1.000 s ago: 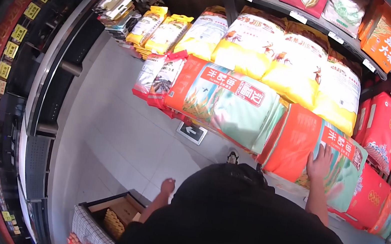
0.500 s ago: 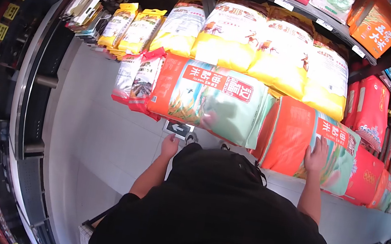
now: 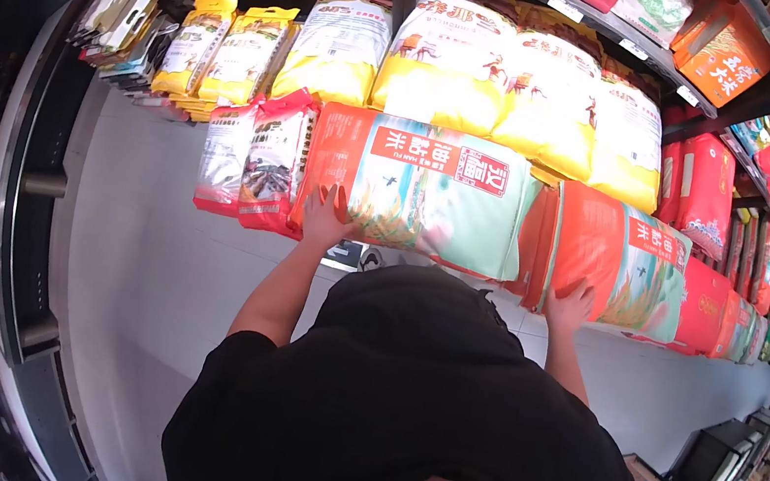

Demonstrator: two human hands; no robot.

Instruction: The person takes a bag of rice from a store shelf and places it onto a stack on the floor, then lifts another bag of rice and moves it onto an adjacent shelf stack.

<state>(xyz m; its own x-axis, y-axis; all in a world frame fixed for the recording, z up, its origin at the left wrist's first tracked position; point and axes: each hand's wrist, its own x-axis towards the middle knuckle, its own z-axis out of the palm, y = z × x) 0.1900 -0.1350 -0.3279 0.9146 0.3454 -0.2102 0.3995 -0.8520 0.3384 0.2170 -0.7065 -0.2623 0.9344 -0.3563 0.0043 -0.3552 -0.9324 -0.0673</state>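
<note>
A large orange and pale-green rice bag (image 3: pixel 471 199) lies flat on the front of the display. My left hand (image 3: pixel 324 220) rests against the lower orange corner of that bag, fingers spread. To its right lies a matching rice bag (image 3: pixel 631 262), and my right hand (image 3: pixel 570 306) touches the orange left end of it with fingers apart. Neither hand is closed around anything. Smaller red and silver bags (image 3: pixel 275 159) stand just left of my left hand. The undersides of both rice bags are hidden.
Several yellow and white rice bags (image 3: pixel 447 56) lean behind on the shelf. Small yellow packs (image 3: pixel 246 56) stand at the back left. Red bags (image 3: pixel 705 194) fill the right side. A dark shelf unit (image 3: pixel 40 184) runs along the left, beside the pale floor (image 3: pixel 154 256).
My left hand has risen from beside my body to the left bag's corner. My right hand has slid left along the right bag to its orange end. The view has shifted slightly.
</note>
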